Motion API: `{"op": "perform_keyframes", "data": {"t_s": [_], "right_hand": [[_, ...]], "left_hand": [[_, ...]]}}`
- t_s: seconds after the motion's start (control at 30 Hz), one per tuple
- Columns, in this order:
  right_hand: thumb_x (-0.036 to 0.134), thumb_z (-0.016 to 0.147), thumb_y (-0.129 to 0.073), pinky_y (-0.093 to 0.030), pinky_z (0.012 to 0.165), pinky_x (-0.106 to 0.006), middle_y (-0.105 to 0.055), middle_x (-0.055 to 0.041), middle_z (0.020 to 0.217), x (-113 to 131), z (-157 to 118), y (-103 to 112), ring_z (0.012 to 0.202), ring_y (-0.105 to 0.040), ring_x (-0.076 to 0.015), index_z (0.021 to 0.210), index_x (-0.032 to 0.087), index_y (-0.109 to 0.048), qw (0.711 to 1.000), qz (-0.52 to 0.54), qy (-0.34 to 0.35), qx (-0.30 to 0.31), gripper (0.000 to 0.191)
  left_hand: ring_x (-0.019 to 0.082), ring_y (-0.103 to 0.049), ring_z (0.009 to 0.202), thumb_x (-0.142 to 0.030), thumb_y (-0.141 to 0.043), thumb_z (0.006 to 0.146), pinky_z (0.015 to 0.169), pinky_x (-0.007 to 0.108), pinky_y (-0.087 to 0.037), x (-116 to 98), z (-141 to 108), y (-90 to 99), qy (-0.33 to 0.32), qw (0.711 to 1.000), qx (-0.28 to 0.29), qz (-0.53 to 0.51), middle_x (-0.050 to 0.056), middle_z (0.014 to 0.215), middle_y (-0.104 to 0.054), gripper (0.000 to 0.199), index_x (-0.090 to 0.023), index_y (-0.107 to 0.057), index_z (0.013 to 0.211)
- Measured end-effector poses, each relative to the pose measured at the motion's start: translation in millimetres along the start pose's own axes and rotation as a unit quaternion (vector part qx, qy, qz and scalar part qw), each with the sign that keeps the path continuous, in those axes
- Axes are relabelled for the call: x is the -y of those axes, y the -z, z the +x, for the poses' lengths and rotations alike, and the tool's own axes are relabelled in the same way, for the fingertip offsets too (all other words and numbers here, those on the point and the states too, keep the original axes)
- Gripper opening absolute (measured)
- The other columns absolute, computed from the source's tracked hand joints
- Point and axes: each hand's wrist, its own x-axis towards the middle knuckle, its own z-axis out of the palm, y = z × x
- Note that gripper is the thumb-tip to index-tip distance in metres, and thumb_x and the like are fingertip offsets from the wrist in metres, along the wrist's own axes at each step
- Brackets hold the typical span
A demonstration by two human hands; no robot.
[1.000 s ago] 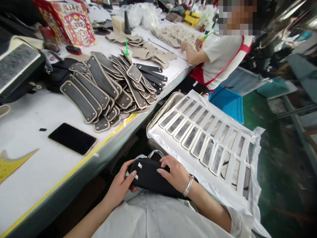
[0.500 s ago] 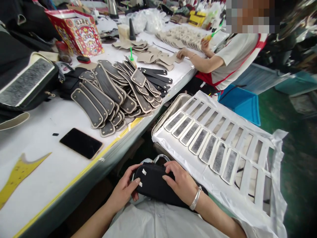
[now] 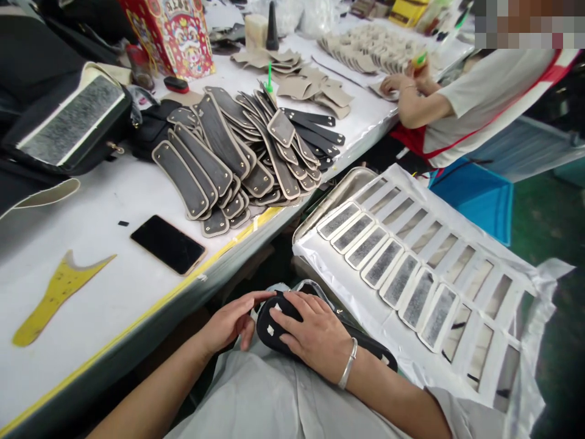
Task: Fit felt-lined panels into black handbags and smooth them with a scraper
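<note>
Across my lap lies a long black bag [image 3: 297, 353] with rounded ends and small white patches on its face. My right hand [image 3: 315, 335] rests over it, fingers spread across the top and gripping it near its left end. At that end, my left hand [image 3: 233, 320] reaches its index finger to the bag's upper edge, while the thumb hangs apart and the other fingers are partly curled. A pale loop shows behind the bag; its underside is hidden.
To the right, a white-covered rack [image 3: 356, 292] carries grey panels with white borders. On the table are a heap of dark strips with pale edges [image 3: 223, 164], a phone [image 3: 167, 244], a yellow template [image 3: 55, 299] and another black bag [image 3: 73, 116]. A co-worker [image 3: 484, 97] sits beyond.
My right hand has moved left along the bag and now covers more of it. My left hand has loosened from the bag's end, its index finger stretched out. The view has shifted.
</note>
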Motion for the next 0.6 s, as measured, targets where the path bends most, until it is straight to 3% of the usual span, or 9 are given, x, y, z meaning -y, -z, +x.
{"op": "perform_keyframes", "data": {"t_s": [0.1,0.17,0.27,0.43,0.6], "right_hand": [[0.034,0.088,-0.054,-0.035,0.1,-0.049,-0.041,-0.0115,0.136,1.3,1.5,1.8,0.123,-0.039,-0.0298,0.128,0.031,-0.049,1.0,-0.012,0.005,0.004,0.041],[0.033,0.087,-0.055,-0.035,0.099,-0.05,-0.041,-0.0118,0.136,2.5,1.8,2.3,0.122,-0.039,-0.0301,0.128,0.03,-0.05,1.0,-0.017,0.008,0.004,0.041],[0.033,0.086,-0.056,-0.036,0.099,-0.05,-0.042,-0.0128,0.135,3.7,1.4,1.3,0.121,-0.04,-0.0308,0.126,0.03,-0.051,1.0,-0.017,0.011,0.006,0.04],[0.034,0.086,-0.057,-0.036,0.099,-0.049,-0.04,-0.0115,0.136,2.2,-1.8,-0.7,0.121,-0.041,-0.0292,0.127,0.033,-0.051,1.0,0.018,0.008,0.0,0.042],[0.032,0.084,-0.058,-0.036,0.102,-0.046,-0.043,-0.0097,0.134,-11.8,-41.9,10.3,0.121,-0.041,-0.0256,0.13,0.027,-0.049,0.997,0.067,-0.022,-0.03,0.047]], "left_hand": [[0.005,-0.049,0.038,-0.05,-0.03,0.093,0.036,0.017,-0.034,-2.4,3.4,-0.9,-0.013,1.0,-0.002,0.025,0.009,0.088,-0.063,0.052,-0.014,-0.047,0.127],[0.004,-0.046,0.037,-0.051,-0.04,0.09,0.034,0.015,-0.033,-5.2,4.2,-4.1,-0.011,0.996,-0.01,0.088,0.006,0.083,-0.063,0.052,-0.016,-0.046,0.128],[0.003,-0.044,0.038,-0.048,-0.055,0.084,0.033,0.015,-0.034,-8.8,2.4,-7.4,0.0,0.988,-0.017,0.154,0.006,0.095,-0.062,0.054,-0.021,-0.043,0.129],[0.003,-0.046,0.041,-0.041,-0.053,0.085,0.035,0.015,-0.035,-11.2,-3.8,-10.1,-0.013,0.98,-0.006,0.198,0.007,0.102,-0.059,0.052,-0.025,-0.038,0.133],[0.005,-0.046,0.042,-0.039,-0.05,0.087,0.038,0.017,-0.037,-16.8,-7.1,-20.5,0.007,0.968,-0.019,0.252,0.006,0.1,-0.06,0.054,-0.028,-0.034,0.136]]}}
